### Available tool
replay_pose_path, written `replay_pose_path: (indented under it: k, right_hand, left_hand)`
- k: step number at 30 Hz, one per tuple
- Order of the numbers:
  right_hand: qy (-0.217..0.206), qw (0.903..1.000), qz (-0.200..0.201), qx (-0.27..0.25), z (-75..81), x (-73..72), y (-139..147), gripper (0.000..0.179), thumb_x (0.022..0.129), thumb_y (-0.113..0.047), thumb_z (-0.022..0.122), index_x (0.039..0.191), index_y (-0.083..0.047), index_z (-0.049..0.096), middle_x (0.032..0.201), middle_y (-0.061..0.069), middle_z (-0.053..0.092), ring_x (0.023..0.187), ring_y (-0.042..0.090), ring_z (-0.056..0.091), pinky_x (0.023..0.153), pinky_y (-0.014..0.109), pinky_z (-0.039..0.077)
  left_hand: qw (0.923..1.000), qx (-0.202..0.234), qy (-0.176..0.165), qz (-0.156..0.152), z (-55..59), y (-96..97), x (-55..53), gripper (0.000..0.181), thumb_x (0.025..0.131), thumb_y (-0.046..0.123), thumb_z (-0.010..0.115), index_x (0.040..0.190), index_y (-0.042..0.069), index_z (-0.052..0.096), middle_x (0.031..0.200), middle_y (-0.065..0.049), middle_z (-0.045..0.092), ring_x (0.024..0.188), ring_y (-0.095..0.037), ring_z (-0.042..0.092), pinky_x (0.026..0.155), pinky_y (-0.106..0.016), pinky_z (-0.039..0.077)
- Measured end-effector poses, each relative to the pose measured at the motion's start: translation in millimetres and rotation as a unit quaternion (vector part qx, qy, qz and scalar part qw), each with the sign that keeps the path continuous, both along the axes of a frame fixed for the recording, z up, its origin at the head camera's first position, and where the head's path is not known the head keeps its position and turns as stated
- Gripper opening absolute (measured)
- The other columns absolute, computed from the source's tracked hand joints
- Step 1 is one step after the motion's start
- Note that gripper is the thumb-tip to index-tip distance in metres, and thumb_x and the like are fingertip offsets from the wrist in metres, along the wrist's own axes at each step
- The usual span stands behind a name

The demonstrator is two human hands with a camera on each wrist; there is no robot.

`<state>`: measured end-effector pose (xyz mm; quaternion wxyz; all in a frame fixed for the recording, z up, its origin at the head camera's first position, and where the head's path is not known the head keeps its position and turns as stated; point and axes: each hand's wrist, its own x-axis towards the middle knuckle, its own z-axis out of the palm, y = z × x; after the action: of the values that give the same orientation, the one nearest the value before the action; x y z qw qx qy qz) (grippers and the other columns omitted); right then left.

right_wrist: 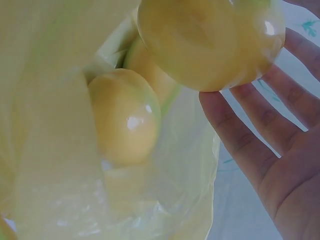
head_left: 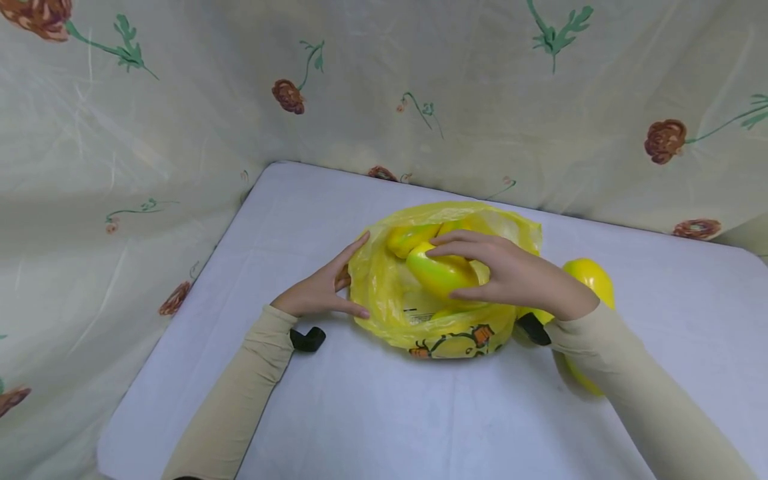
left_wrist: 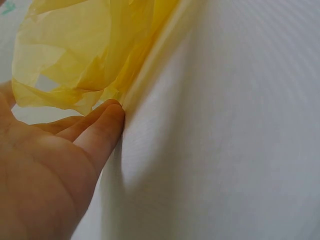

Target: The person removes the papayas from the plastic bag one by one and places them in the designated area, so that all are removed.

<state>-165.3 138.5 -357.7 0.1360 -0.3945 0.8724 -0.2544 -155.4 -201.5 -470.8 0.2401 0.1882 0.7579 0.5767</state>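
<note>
A thin yellow plastic bag (head_left: pixel 384 287) stands with its mouth open upward on the table. Over the opening, my right hand (head_left: pixel 510 273) grips a glossy yellow-green mango (head_left: pixel 441 273), fingers on its far side and thumb on the near side. Deeper in the bag lie more mangoes, one of them yellow (head_left: pixel 411 240); the right wrist view shows another mango (right_wrist: pixel 127 117) below the held one. My left hand (head_left: pixel 324 287) is at the bag's left side, its thumb and fingers spread. In the left wrist view its straight fingers (left_wrist: pixel 102 132) lie at the bag's edge.
Right of the bag, a yellow mango (head_left: pixel 591 277) lies on the white-covered table (head_left: pixel 372 413), and another mango (head_left: pixel 582 377) is partly hidden by my right forearm. Black wrist mounts (head_left: pixel 308 339) show at both cuffs. A flowered curtain (head_left: pixel 210 100) hangs behind and to the left.
</note>
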Motion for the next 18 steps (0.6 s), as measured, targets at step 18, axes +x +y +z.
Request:
replay_pose_path:
  k: [18]
  right_hand:
    - [0.020, 0.9985, -0.029, -0.041, -2.3, 17.8, 30.1, 0.059, 0.089, -0.024, 0.084, 0.144, -0.023, 0.061, 0.153, 0.002, 0.055, 0.141, 0.029, 0.051, 0.113, 0.059, 0.048]
  left_hand:
    - [0.9999, 0.007, 0.006, -0.008, -0.8, -1.1, -1.3, 0.131, 0.077, 0.008, 0.092, 0.164, 0.046, 0.002, 0.174, 0.013, -0.004, 0.162, -0.018, 0.015, 0.131, -0.044, 0.025]
